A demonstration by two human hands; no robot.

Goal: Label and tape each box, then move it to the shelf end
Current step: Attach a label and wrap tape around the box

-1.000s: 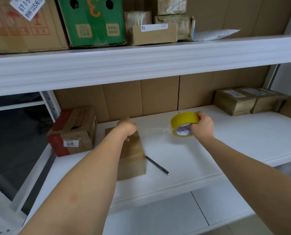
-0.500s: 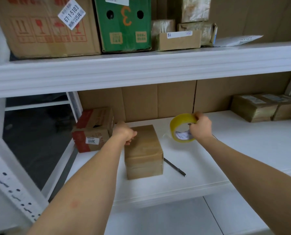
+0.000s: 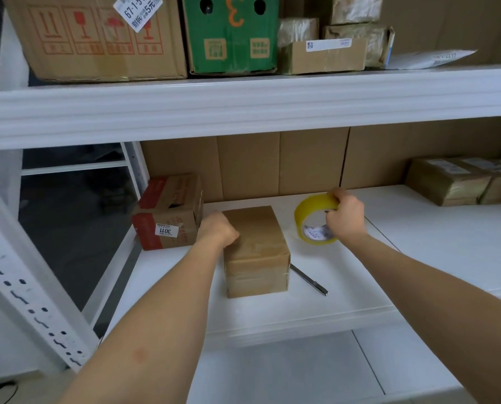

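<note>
Meanwhile the left hand [image 3: 218,230], fingers curled, rests on the brown box [image 3: 255,249] on the white shelf [image 3: 418,243], the right hand [image 3: 345,218] grips the yellow tape roll [image 3: 310,211] just right of the box, a pen [image 3: 309,279] beside its front corner.

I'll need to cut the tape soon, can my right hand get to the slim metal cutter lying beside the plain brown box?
Probably yes: the slim metal cutter lies uncovered near the right hand, which first must release the yellow tape roll.
</note>
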